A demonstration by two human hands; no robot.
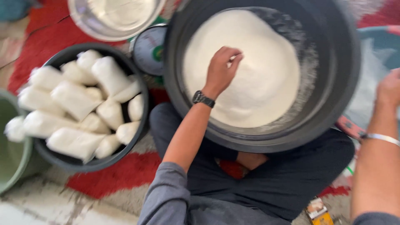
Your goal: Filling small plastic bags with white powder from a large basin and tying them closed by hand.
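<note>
A large black basin (333, 91) rests against my crossed legs, holding a mound of white granules (250, 79). My left hand (223, 68), with a dark watch on its wrist, reaches into the mound, fingers bunched together at the surface. Something small and pale shows between the fingertips; I cannot tell what it is. My right hand (389, 89), blurred at the right edge with a silver bracelet below it, hovers over a blue tub (379, 37) lined with clear plastic. Whether it holds the plastic is unclear.
On the left, a smaller black basin (139, 83) is heaped with several filled white bags (75, 100). A metal bowl (83, 21) and a round scale dial (148, 50) lie behind it. A green bucket (16, 166) stands far left, and a small orange box (318, 212) lies on the red-and-white mat (121, 175).
</note>
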